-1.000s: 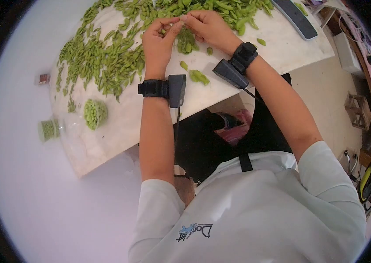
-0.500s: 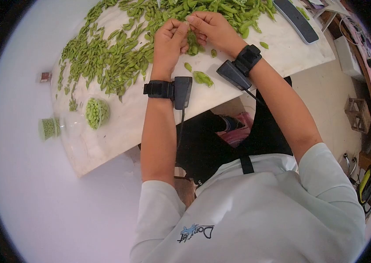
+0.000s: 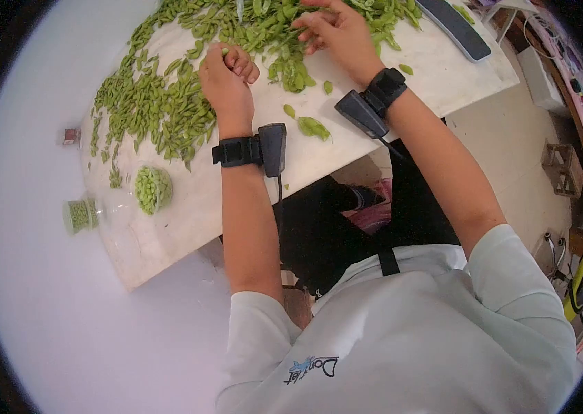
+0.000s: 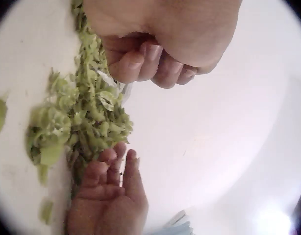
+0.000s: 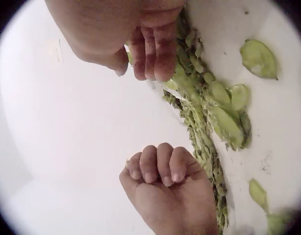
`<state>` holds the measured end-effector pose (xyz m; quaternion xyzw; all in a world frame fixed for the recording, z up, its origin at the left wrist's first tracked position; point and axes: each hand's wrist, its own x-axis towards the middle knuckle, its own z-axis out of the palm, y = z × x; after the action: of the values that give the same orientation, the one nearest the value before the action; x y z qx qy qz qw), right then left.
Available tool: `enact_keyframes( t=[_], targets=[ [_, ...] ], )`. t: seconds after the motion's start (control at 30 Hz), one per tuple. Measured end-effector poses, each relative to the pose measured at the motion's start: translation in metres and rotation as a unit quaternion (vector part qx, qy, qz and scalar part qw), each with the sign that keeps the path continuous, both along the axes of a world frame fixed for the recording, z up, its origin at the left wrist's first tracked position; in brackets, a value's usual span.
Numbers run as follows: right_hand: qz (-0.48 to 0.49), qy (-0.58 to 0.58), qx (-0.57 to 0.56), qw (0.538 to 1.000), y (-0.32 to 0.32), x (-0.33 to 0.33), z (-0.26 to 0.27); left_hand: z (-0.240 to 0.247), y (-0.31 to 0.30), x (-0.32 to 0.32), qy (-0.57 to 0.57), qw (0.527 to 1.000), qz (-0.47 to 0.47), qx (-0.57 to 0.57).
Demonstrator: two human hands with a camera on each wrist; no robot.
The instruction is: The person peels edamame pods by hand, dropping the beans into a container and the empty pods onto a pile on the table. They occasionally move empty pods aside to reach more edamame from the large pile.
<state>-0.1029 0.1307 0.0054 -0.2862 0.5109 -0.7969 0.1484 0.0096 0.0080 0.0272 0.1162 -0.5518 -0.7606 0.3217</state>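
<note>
At far left, off the edge of the white surface (image 3: 188, 200), stands a small clear jar (image 3: 79, 215) of green beans. Just to its right, on the surface, stands a clear bowl (image 3: 151, 188) of shelled beans. Beyond the bowl the pods (image 3: 167, 103) lie scattered in a broad band that thickens into a heap toward the far edge of the surface.

The left hand (image 3: 226, 74) rests at the near margin of this band with its fingers (image 5: 163, 169) curled into a closed fist. A speck of green shows at the thumb, but whether the fist encloses anything cannot be told. A black wrist camera (image 3: 270, 146) is strapped below it.

Between the two forearms a few loose pod halves (image 3: 313, 127) lie apart from the heap.

The right hand (image 3: 338, 34) reaches into the heap, its fingers (image 4: 122, 164) held together and nearly straight, relaxed, with the tips touching the pods. It is well apart from the left hand.

At far right a dark flat object (image 3: 454, 29) lies on the surface beside the pods.
</note>
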Motion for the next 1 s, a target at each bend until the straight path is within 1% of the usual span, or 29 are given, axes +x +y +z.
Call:
enact_keyframes(
  t=[0.07, 0.1, 0.17, 0.2, 0.23, 0.33, 0.4, 0.43, 0.5, 0.53, 0.57, 0.63, 0.67, 0.77, 0.87, 0.97, 1.0],
  targets=[
    [0.031, -0.057, 0.039, 0.997, 0.014, 0.007, 0.021, 0.010, 0.000, 0.009, 0.038, 0.999, 0.013, 0.007],
    [0.049, -0.034, 0.058, 0.997, 0.013, 0.006, 0.016, 0.018, -0.001, 0.017, 0.034, 0.999, 0.027, 0.008],
    [0.055, 0.011, 0.089, 0.994, 0.008, 0.000, -0.002, 0.032, -0.003, 0.039, 0.024, 0.998, 0.057, 0.010],
    [0.059, 0.035, 0.104, 0.992, 0.006, 0.000, -0.003, 0.037, -0.006, 0.053, 0.010, 0.997, 0.074, -0.015],
    [0.057, 0.017, 0.098, 0.993, 0.006, 0.000, -0.005, 0.043, -0.012, 0.068, -0.004, 0.995, 0.094, -0.041],
    [0.044, 0.014, 0.146, 0.988, 0.005, -0.001, -0.004, 0.052, -0.033, 0.121, -0.054, 0.980, 0.169, -0.094],
    [0.064, 0.005, 0.116, 0.991, 0.002, -0.003, -0.009, 0.050, -0.058, 0.155, -0.102, 0.959, 0.233, -0.126],
    [0.073, 0.001, 0.102, 0.992, 0.001, -0.004, -0.011, 0.048, -0.068, 0.172, -0.143, 0.945, 0.264, -0.132],
    [0.071, -0.005, 0.116, 0.991, 0.001, -0.004, -0.012, 0.038, -0.091, 0.202, -0.235, 0.886, 0.310, -0.253],
    [0.073, -0.005, 0.124, 0.990, 0.002, -0.003, -0.010, 0.031, -0.097, 0.214, -0.280, 0.847, 0.333, -0.307],
    [0.067, 0.005, 0.128, 0.989, 0.002, -0.001, -0.008, 0.026, -0.102, 0.223, -0.312, 0.792, 0.351, -0.390],
    [0.072, 0.004, 0.148, 0.986, 0.002, 0.000, -0.010, 0.018, -0.107, 0.233, -0.347, 0.761, 0.328, -0.439],
    [0.068, 0.007, 0.155, 0.986, 0.002, 0.000, -0.008, 0.021, -0.102, 0.234, -0.359, 0.746, 0.313, -0.465],
    [0.085, -0.006, 0.138, 0.987, 0.003, -0.003, -0.009, 0.030, -0.086, 0.233, -0.417, 0.697, 0.296, -0.502],
    [0.087, -0.011, 0.122, 0.989, 0.006, -0.004, -0.010, 0.027, -0.090, 0.234, -0.468, 0.629, 0.285, -0.551],
    [0.076, -0.015, 0.109, 0.991, 0.009, -0.005, -0.008, 0.040, -0.091, 0.226, -0.406, 0.640, 0.308, -0.575],
    [0.075, -0.018, 0.109, 0.991, 0.009, -0.005, -0.008, 0.045, -0.090, 0.220, -0.388, 0.658, 0.299, -0.572]
  ],
)
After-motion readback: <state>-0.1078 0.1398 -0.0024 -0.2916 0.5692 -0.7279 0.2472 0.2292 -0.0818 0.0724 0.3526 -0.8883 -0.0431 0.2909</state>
